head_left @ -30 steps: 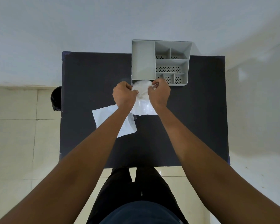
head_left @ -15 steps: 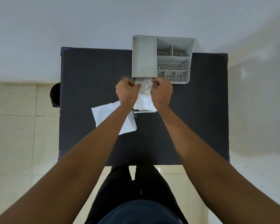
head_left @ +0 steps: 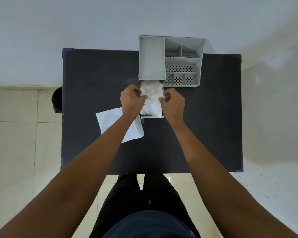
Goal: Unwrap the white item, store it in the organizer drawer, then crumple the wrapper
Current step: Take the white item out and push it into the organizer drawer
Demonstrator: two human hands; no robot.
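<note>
The white item point(head_left: 152, 98), soft and crumpled, lies inside the pulled-out drawer point(head_left: 151, 117) of the grey organizer point(head_left: 151, 59). My left hand point(head_left: 132, 98) pinches its left edge. My right hand point(head_left: 173, 103) has curled fingers on its right edge. The flat white wrapper point(head_left: 113, 121) lies on the black table point(head_left: 205, 117), left of the drawer and partly under my left forearm.
The organizer stands at the table's far edge, with several small perforated compartments point(head_left: 179, 68) on its right side. A dark round object point(head_left: 57, 100) sits on the floor past the table's left edge. My legs are at the near edge.
The white item has gone down into the drawer. My hands have spread apart from above it to its left and right edges.
</note>
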